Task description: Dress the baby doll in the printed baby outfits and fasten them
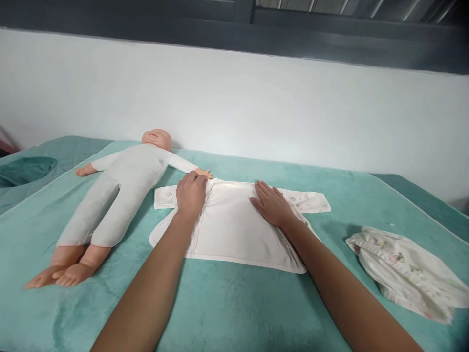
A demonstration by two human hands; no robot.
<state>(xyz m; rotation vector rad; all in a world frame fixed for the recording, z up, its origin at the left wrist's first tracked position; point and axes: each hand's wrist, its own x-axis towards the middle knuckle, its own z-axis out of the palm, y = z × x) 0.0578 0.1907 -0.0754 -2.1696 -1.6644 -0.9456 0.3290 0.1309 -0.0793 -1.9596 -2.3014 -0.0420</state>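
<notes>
A small white baby shirt (234, 225) lies spread on the green cover, its printed sleeves stretched out to both sides. My left hand (191, 193) is closed at the shirt's left shoulder, fingers curled on the fabric near the sleeve seam; the fingertips are partly hidden. Flat on the right side of the shirt rests my right hand (273, 203), its fingers stretched out and the thumb apart. A baby doll (128, 173) with a white cloth body lies on its back to the left, one of its hands close beside my left hand.
To the right is a crumpled white garment (406, 271) with a floral print and a gathered edge. The green cover (234, 313) spreads under everything. Behind it rises a white wall (234, 102), with a dark window frame (220, 24) above. Bunched green cloth (27, 171) lies at far left.
</notes>
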